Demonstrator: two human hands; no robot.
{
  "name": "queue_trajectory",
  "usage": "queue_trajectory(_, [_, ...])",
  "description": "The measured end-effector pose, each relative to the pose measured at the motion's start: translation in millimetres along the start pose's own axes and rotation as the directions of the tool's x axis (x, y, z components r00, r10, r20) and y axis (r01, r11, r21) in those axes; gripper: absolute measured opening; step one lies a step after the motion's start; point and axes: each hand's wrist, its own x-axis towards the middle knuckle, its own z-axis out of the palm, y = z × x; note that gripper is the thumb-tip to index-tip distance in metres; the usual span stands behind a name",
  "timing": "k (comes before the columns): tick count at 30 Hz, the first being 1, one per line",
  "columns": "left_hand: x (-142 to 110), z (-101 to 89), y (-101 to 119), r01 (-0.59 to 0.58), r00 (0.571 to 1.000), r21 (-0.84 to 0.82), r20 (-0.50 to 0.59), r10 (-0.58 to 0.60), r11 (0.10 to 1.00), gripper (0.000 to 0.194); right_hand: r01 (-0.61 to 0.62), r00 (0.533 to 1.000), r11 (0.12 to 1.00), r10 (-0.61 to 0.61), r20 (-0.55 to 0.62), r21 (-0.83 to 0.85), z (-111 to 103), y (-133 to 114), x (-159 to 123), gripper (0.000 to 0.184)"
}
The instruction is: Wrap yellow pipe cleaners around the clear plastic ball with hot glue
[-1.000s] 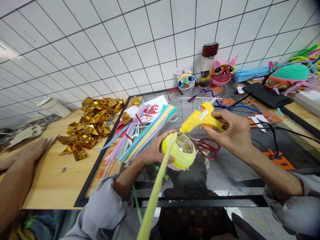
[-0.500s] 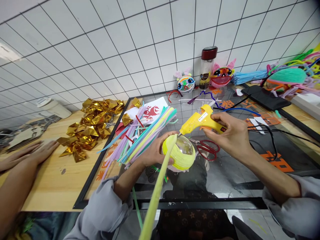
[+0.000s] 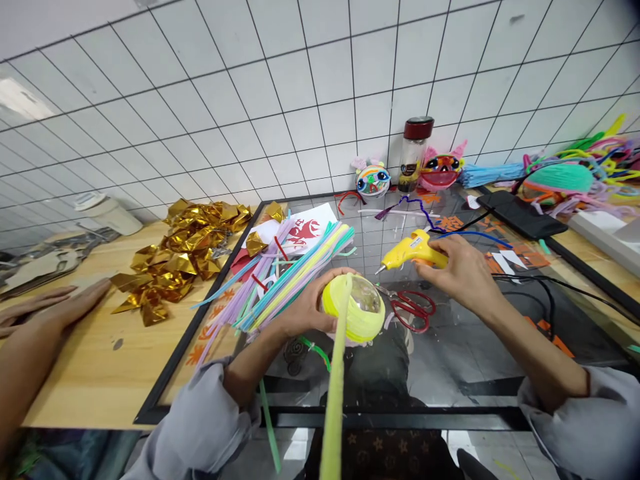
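My left hand grips a clear ball partly wrapped in yellow pipe cleaner. A loose length of yellow pipe cleaner hangs from the ball toward me. In my right hand is a yellow hot glue gun, its metal tip pointing left and held apart from the ball. Red-handled scissors lie on the glass between the ball and my right forearm. A bundle of pastel pipe cleaners rests left of the ball, partly behind my left hand.
Gold foil pieces are heaped at left, near another person's hands. Two decorated balls and a red-lidded bottle stand by the tiled wall. A black phone, black cables and more pipe cleaners occupy the right.
The glue gun has moved away from the ball to the right, its tip no longer at the yellow strip. The strip's loose end has swung rightward. The view has shifted slightly.
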Motion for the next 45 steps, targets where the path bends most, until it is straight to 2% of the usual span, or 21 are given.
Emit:
queue_trajectory(3, [0.6, -0.3, 4.0, -0.004, 1.000, -0.044, -0.027, 0.003, 0.999, 0.089, 0.036, 0.991, 0.991, -0.019, 0.130, -0.129, 6.1, 7.2, 1.9, 0.035])
queue_trajectory(6, [1.4, -1.2, 3.8, 0.001, 0.999, 0.009, -0.051, -0.001, 1.000, 0.091, 0.079, 0.975, 0.979, -0.037, 0.220, -0.189, 13.3, 17.4, 3.9, 0.035])
queue_trajectory(13, [1.1, 0.6, 3.7, -0.006, 0.993, 0.109, -0.113, 0.018, 0.994, 0.095, 0.241, 0.954, 0.937, -0.179, 0.242, -0.254, 25.4, 42.4, 9.3, 0.032])
queue_trajectory(15, [0.4, 1.7, 5.8, -0.001, 0.990, 0.147, -0.136, 0.021, 0.989, 0.094, 0.250, 0.959, 0.906, -0.182, 0.218, -0.342, 25.1, 40.1, 7.3, 0.035])
queue_trajectory(17, [-0.2, 2.5, 7.6, -0.007, 0.986, 0.195, -0.163, 0.039, 0.981, 0.090, 0.253, 0.968, 0.871, -0.228, 0.108, -0.421, 22.8, 32.0, 3.5, 0.040])
queue_trajectory(18, [-0.4, 2.8, 8.3, -0.005, 0.982, 0.220, -0.185, 0.047, 0.975, 0.087, 0.274, 0.956, 0.865, -0.291, 0.025, -0.421, 21.0, 26.0, 1.1, 0.041])
queue_trajectory(19, [-0.5, 3.1, 8.7, 0.005, 0.980, 0.241, -0.196, 0.043, 0.971, 0.086, 0.323, 0.925, 0.863, -0.374, -0.062, -0.388, 18.9, 18.6, -1.8, 0.041])
queue_trajectory(21, [-0.4, 3.4, 9.3, 0.006, 0.976, 0.270, -0.209, 0.053, 0.963, 0.087, 0.479, 0.820, 0.848, -0.524, -0.231, -0.227, 13.8, 0.1, -9.4, 0.041])
queue_trajectory(22, [-0.3, 3.6, 9.4, 0.001, 0.975, 0.282, -0.215, 0.062, 0.960, 0.088, 0.570, 0.765, 0.811, -0.583, -0.272, -0.135, 11.0, -10.8, -14.2, 0.043])
queue_trajectory(24, [-0.3, 4.4, 9.6, -0.014, 0.970, 0.314, -0.226, 0.089, 0.949, 0.087, 0.698, 0.687, 0.716, -0.671, -0.279, 0.000, 5.3, -34.0, -25.2, 0.056])
queue_trajectory(26, [-0.8, 5.8, 9.1, -0.043, 0.965, 0.378, -0.224, 0.136, 0.925, 0.085, 0.761, 0.636, 0.645, -0.724, -0.268, 0.066, -0.1, -55.8, -36.0, 0.065])
queue_trajectory(28, [-1.6, 7.2, 7.7, -0.093, 0.958, 0.465, -0.200, 0.207, 0.881, 0.083, 0.789, 0.606, 0.600, -0.728, -0.321, 0.130, -5.2, -72.3, -44.0, 0.062])
queue_trajectory(30, [-2.4, 8.0, 5.4, -0.144, 0.949, 0.529, -0.165, 0.268, 0.836, 0.082, 0.784, 0.615, 0.590, -0.696, -0.372, 0.192, -10.2, -81.3, -48.2, 0.041])
queue_trajectory(32, [-3.1, 7.8, 2.9, -0.172, 0.946, 0.559, -0.136, 0.294, 0.811, 0.083, 0.758, 0.649, 0.603, -0.665, -0.370, 0.247, -15.1, -83.5, -49.9, 0.032])
queue_trajectory(39, [-4.3, 5.6, 1.7, -0.207, 0.949, 0.548, -0.089, 0.302, 0.810, 0.084, 0.620, 0.785, 0.689, -0.552, -0.283, 0.376, -18.5, -73.7, -49.3, 0.041])
queue_trajectory(42, [-4.9, 5.2, 2.6, -0.217, 0.950, 0.549, -0.074, 0.305, 0.807, 0.084, 0.588, 0.806, 0.687, -0.539, -0.243, 0.426, -13.1, -69.9, -48.5, 0.040])
queue_trajectory(45, [-5.2, 4.2, 1.8, -0.238, 0.946, 0.557, -0.054, 0.320, 0.796, 0.087, 0.580, 0.809, 0.677, -0.543, -0.226, 0.453, -8.7, -67.2, -48.9, 0.044])
